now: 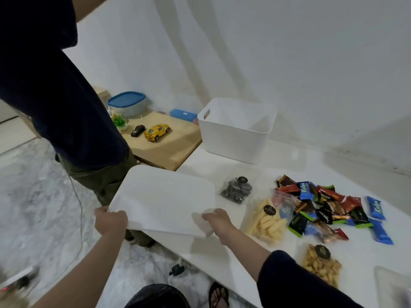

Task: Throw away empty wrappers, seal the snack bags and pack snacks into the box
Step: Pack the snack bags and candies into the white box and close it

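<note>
I hold a flat white lid (pixel 164 198) with both hands above the white table's left end. My left hand (pixel 111 220) grips its near left corner and my right hand (pixel 216 221) grips its near right edge. The open white box (pixel 236 130) stands empty at the back of the table (pixel 289 161). To the right lie a clear bag of dark cookies (pixel 236 190), a bag of pale yellow sticks (pixel 266 221), a bag of nuts (pixel 322 265) and a pile of colourful wrapped snacks (pixel 329 205).
Another person in dark clothes (pixel 66 103) stands close at the left. Behind, a wooden board (pixel 169 147) carries a yellow toy car (pixel 156 131), a small plant and a blue-lidded container (pixel 127 103). A black bin bag (pixel 155 296) sits below, near my foot.
</note>
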`<state>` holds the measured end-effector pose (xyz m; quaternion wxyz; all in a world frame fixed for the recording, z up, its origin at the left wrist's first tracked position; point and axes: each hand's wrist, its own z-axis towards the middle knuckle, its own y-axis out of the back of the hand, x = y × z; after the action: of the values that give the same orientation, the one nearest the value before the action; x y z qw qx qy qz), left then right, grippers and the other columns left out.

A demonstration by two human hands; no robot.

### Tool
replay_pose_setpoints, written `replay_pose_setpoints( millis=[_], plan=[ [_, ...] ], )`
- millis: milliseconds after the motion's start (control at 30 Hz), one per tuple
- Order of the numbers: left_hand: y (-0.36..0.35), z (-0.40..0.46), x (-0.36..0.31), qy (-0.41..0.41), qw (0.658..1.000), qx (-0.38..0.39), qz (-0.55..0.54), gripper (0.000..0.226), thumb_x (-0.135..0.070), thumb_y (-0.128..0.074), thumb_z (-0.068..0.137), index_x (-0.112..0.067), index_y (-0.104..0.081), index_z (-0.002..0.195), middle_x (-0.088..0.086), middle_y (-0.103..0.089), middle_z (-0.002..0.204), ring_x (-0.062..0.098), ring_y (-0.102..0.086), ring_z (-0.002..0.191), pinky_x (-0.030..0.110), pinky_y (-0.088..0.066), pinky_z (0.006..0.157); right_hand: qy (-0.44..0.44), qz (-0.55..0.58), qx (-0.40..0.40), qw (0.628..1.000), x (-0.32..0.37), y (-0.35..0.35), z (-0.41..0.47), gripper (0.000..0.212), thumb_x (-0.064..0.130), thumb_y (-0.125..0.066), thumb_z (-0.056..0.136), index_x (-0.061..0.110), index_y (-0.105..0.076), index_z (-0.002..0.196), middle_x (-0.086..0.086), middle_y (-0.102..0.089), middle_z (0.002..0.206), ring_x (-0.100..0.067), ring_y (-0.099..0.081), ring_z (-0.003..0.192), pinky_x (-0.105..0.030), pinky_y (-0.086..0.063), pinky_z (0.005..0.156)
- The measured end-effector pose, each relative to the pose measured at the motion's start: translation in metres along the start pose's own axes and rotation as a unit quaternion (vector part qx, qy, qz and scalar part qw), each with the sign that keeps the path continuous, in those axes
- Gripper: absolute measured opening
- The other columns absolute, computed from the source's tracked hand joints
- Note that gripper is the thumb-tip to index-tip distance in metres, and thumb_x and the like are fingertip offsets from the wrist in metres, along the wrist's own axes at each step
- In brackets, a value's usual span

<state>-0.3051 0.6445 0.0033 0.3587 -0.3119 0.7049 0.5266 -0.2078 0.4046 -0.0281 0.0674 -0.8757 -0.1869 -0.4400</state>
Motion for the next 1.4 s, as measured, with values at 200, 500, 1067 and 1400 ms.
replay_pose_setpoints(
  millis=[200,500,1067,1400],
  plan=[
    [-0.027,0.004,0.012,-0.018,0.999,0.048,0.014,0.043,0.001,-0.053,0.082,-0.001,-0.046,0.124,0.026,-0.054,0.121,0.045,-0.052,0.111,0.046,-0.046,0.089,-0.011,-0.006,-0.033,0.999,-0.013,0.013,0.007,0.054,0.025,-0.064,0.079,0.008,-0.045,0.126,-0.016,-0.050,0.133,-0.031,-0.054,0.113,-0.030,-0.044,0.080],
    [-0.115,0.013,0.008,-0.080,0.977,0.146,0.136,0.038,-0.003,-0.048,0.088,-0.006,-0.049,0.126,0.023,-0.052,0.123,0.043,-0.052,0.107,0.045,-0.045,0.088,-0.051,-0.167,-0.101,0.979,-0.024,0.035,0.015,0.075,0.026,-0.059,0.078,0.005,-0.026,0.142,-0.015,-0.022,0.149,-0.032,-0.039,0.130,-0.039,-0.047,0.099],
    [-0.198,0.015,0.007,-0.105,0.925,0.185,0.314,0.105,-0.050,-0.064,0.081,-0.002,0.000,0.149,0.016,0.005,0.158,0.034,0.000,0.146,0.051,-0.010,0.117,-0.113,-0.375,-0.023,0.920,-0.007,0.011,0.066,0.101,0.042,-0.052,0.090,-0.008,0.019,0.143,-0.040,0.036,0.139,-0.050,0.028,0.135,-0.046,0.007,0.117],
    [-0.225,-0.017,-0.010,-0.093,0.921,0.174,0.335,0.061,-0.020,-0.052,0.090,-0.005,-0.028,0.144,0.019,0.001,0.158,0.033,0.002,0.146,0.050,0.001,0.117,-0.100,-0.334,-0.040,0.936,0.008,0.025,0.056,0.086,0.037,-0.050,0.092,0.001,0.004,0.149,-0.026,0.024,0.152,-0.036,0.011,0.145,-0.038,-0.013,0.118]
  ],
)
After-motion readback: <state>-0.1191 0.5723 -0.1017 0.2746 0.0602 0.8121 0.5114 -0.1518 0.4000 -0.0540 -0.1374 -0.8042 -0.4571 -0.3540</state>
